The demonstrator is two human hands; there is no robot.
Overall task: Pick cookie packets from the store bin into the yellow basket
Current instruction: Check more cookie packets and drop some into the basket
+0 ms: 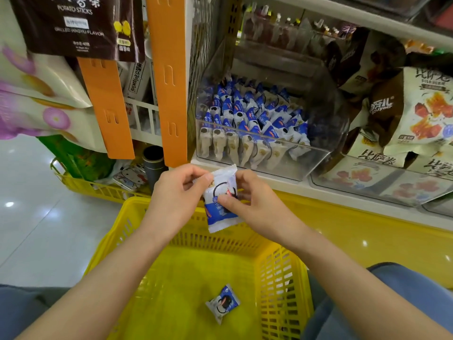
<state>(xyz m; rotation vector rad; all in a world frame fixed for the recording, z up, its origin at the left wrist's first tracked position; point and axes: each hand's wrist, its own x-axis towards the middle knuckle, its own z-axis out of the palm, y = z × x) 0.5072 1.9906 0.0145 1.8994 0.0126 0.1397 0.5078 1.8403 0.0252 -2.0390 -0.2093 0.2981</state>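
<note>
Cookie packet [221,212] is held btw both hands, just over the far rim of the yellow basket [277,278]. Left hand [176,192] grip: thumb + forefinger pinch its top edge. Right hand [255,200] grip: thumb + fingers pinch mid-body. Long axis is near-upright, lower end pointing down. Basket floor lies below and toward the person, w/ one dropped packet [222,303] on it. Store bin [306,165] sits beyond on the shelf. Next, prob.: release and drop straight in.

bright overhead light | glare on floor [9,204] | fisheye edges, soft
</note>
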